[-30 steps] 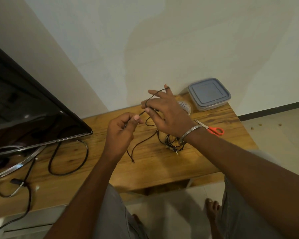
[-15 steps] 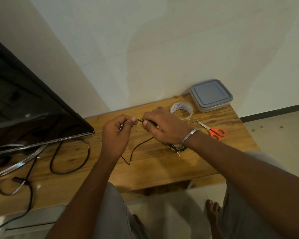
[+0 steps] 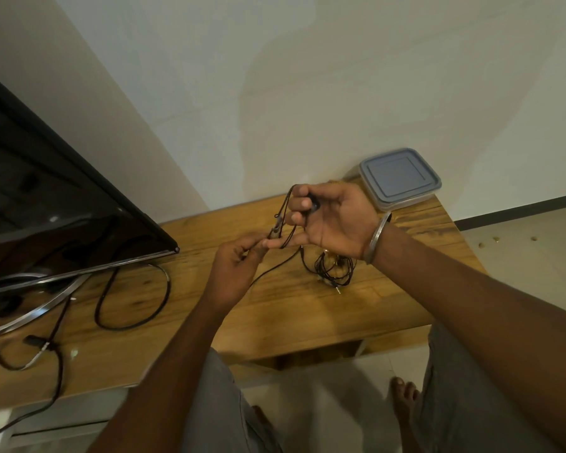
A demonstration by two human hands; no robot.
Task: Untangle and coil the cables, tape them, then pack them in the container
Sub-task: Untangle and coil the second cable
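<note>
A thin black cable (image 3: 286,210) is looped around the fingers of my right hand (image 3: 332,220), which is raised palm-up above the wooden table (image 3: 307,308). That hand grips the loops. My left hand (image 3: 237,266) pinches the same cable just below and left of those fingers. One strand trails down to a tangled bundle of black cables (image 3: 334,269) lying on the table under my right wrist. The container (image 3: 400,178) with its grey lid on stands at the table's back right corner. My right hand hides the tape roll and scissors.
A dark TV screen (image 3: 46,204) leans over the table's left side, with thicker black cables (image 3: 131,295) and a metal stand (image 3: 40,308) below it. The wall runs close behind the table. My knees and a bare foot (image 3: 406,400) are below the front edge.
My right hand turned palm-up and rose, now with cable loops around its fingers. My left hand stayed pinching the cable and shifted slightly right. The tape and scissors went out of sight.
</note>
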